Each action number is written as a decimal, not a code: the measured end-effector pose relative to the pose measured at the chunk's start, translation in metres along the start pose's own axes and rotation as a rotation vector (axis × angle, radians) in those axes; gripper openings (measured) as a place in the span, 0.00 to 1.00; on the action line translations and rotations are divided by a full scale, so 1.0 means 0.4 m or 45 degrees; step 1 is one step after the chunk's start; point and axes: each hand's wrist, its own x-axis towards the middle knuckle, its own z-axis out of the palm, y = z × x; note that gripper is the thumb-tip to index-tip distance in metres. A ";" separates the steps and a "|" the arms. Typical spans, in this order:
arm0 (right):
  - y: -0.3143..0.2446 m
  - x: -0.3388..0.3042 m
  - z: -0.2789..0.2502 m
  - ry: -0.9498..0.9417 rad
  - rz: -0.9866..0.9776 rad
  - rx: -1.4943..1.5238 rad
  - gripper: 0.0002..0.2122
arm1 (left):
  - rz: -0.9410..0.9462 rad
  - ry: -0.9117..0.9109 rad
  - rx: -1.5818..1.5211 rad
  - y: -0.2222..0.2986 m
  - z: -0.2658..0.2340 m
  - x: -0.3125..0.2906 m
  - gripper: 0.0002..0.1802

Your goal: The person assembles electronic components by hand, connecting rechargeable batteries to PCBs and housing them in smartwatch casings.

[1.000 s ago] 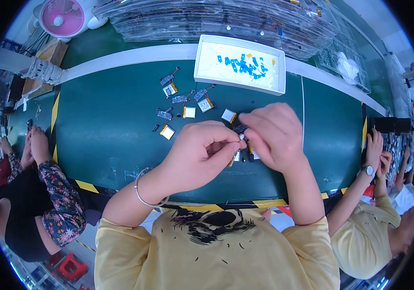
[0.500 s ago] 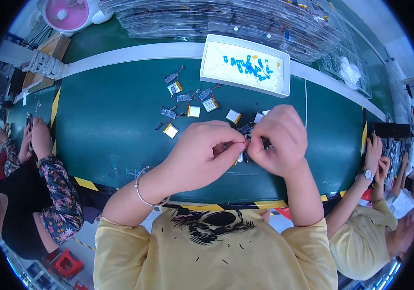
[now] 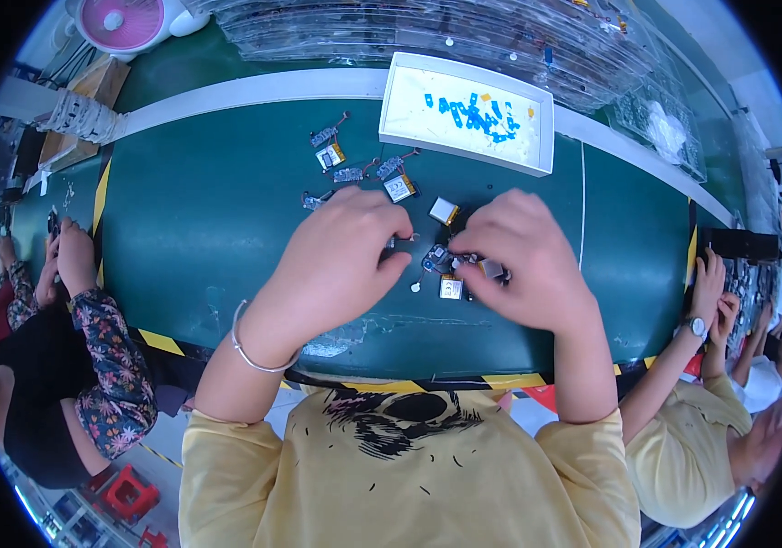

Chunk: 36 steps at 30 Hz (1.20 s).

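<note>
My left hand is closed over the table, thumb and forefinger curled around a small circuit board with a thin wire end poking out, mostly hidden by the fingers. To its right, my right hand bends over a cluster of small parts; its fingers are slightly blurred, and what they grip is unclear. Beneath its fingertips lie a dark circuit board and a silver battery cell. Another battery cell rests just beyond, between the hands. Farther back sit a labelled cell and a wired board.
A white open box with small blue pieces stands at the back. Behind it are stacked clear plastic trays. A pink-and-white fan is at the far left. Co-workers' hands work on either side.
My hands, fingertips together half a second ago, have parted. The left has moved left and back, covering some cells there; the right is over the cluster of parts, which now shows between them.
</note>
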 end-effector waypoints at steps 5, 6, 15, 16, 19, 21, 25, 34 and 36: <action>0.001 -0.009 0.031 0.000 -0.004 -0.085 0.09 | 0.168 0.144 0.052 0.026 0.005 0.004 0.10; 0.012 -0.012 0.034 0.020 -0.029 -0.103 0.09 | 0.197 0.149 0.004 0.028 0.005 0.006 0.10; -0.001 -0.015 0.044 0.125 0.258 -0.229 0.05 | 0.325 0.311 -0.084 0.013 0.055 0.032 0.12; -0.001 -0.016 0.043 0.128 0.258 -0.231 0.05 | 0.310 0.308 -0.066 0.011 0.055 0.032 0.11; 0.002 -0.014 0.039 0.145 0.249 -0.166 0.06 | 0.336 0.367 -0.061 0.010 0.053 0.033 0.12; 0.006 -0.015 0.035 0.208 0.281 -0.132 0.05 | 0.342 0.370 -0.062 0.009 0.055 0.037 0.12; 0.008 -0.018 0.035 0.305 0.328 0.058 0.05 | 0.351 0.340 -0.088 0.000 0.062 0.049 0.13; 0.009 -0.025 -0.005 0.441 -0.187 0.003 0.08 | 0.297 -0.173 -1.016 -0.004 0.065 0.078 0.12; 0.002 -0.026 -0.016 0.484 -0.354 0.104 0.09 | 0.080 -0.477 -1.394 0.003 0.043 0.069 0.10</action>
